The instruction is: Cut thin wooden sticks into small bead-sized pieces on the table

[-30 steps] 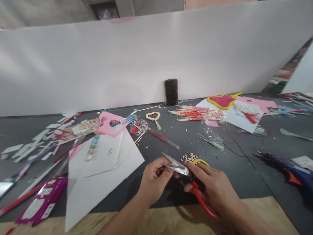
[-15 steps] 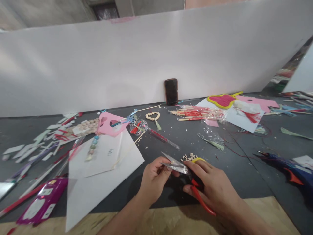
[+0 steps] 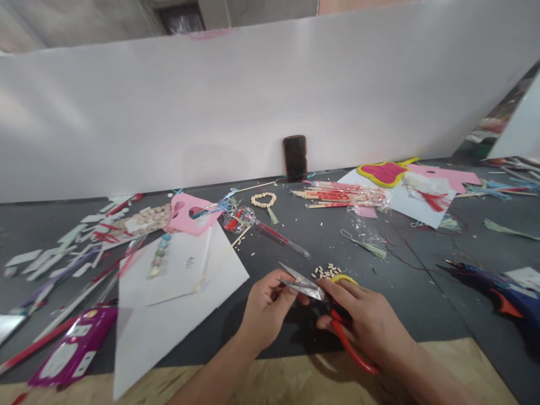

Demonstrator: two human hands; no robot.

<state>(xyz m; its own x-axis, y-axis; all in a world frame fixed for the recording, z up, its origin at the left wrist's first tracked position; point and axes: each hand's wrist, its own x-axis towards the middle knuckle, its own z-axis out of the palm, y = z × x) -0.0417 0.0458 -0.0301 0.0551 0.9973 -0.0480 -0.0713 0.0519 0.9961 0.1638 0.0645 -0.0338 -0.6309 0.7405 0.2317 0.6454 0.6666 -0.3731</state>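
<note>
My right hand (image 3: 367, 309) is wrapped round a pair of scissors (image 3: 310, 288) with red handles. The blades are parted and point left, towards my left hand (image 3: 270, 301). The fingers of that hand are pinched together right at the blades. A small pale piece (image 3: 298, 279) shows between the blades; what else the left fingers grip is hidden. Just beyond the scissors lies a little pile of short cut wooden bits (image 3: 327, 271). A yellow loop (image 3: 343, 278) sticks out behind my right fingers; whether it belongs to the scissors I cannot tell.
Behind stands a white panel (image 3: 202, 112) with a phone (image 3: 295, 158) leaning on it. Bundled sticks (image 3: 341, 194) and a beaded ring (image 3: 264, 200) lie ahead. White paper (image 3: 169, 320) and a purple packet (image 3: 73, 349) are left; a blue glue gun (image 3: 498, 292) is right.
The red handle has swung slightly down and to the right, and a bit more of the yellow loop shows. My left hand has hardly moved.
</note>
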